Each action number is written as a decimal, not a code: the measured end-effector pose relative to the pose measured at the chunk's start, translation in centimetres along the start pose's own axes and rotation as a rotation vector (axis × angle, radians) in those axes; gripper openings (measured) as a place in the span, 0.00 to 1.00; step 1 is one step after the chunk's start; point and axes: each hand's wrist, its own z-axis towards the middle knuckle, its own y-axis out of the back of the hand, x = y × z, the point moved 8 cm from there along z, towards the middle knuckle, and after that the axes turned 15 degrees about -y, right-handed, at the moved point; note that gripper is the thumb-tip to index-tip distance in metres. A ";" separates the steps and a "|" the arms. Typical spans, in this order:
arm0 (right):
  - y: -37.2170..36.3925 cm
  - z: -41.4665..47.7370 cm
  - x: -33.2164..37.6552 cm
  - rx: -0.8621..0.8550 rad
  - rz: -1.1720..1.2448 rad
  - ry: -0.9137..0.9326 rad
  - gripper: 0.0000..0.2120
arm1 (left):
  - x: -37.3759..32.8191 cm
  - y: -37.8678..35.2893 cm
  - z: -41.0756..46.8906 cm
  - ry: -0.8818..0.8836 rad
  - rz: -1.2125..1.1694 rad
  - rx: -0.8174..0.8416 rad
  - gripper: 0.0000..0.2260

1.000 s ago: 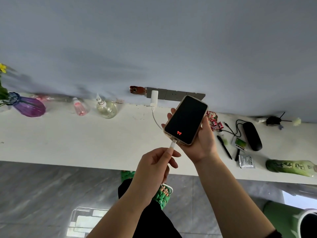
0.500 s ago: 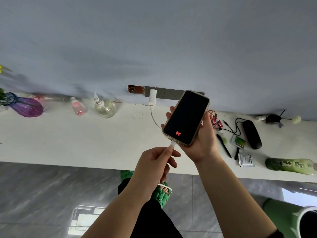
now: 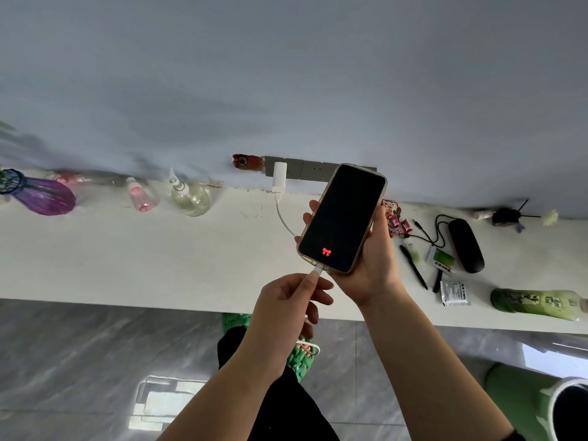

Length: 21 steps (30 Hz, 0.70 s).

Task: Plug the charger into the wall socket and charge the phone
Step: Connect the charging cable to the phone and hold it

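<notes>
A white charger [image 3: 279, 179] sits plugged into the grey wall socket strip [image 3: 313, 170] just above the white ledge. Its white cable [image 3: 284, 218] curves down behind the phone. My right hand [image 3: 374, 265] holds the phone [image 3: 342, 218] upright over the ledge, its screen dark with a small red bow near the bottom. My left hand [image 3: 286, 310] pinches the white cable connector [image 3: 317, 269], which meets the phone's bottom edge. How deep the connector sits in the port is hidden.
On the white ledge [image 3: 159, 256] stand a purple vase [image 3: 41, 194], a pink bottle [image 3: 140, 195] and a clear spray bottle [image 3: 189, 197] at left. At right lie candies [image 3: 397, 222], a black case [image 3: 466, 245], pens [image 3: 413, 265], a sachet [image 3: 455, 292] and a green bottle [image 3: 537, 303].
The phone has shifted slightly up and right in my right hand, and my left hand has followed it with the connector held at the phone's bottom edge.
</notes>
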 end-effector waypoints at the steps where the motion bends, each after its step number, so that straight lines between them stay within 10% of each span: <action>1: 0.0 0.0 0.0 -0.004 -0.005 0.002 0.33 | 0.1 -0.1 0.0 0.007 -0.003 -0.002 0.14; 21: 0.3 -0.1 0.3 -0.021 -0.023 0.009 0.35 | 0.3 -0.4 0.8 -0.036 0.067 0.005 0.13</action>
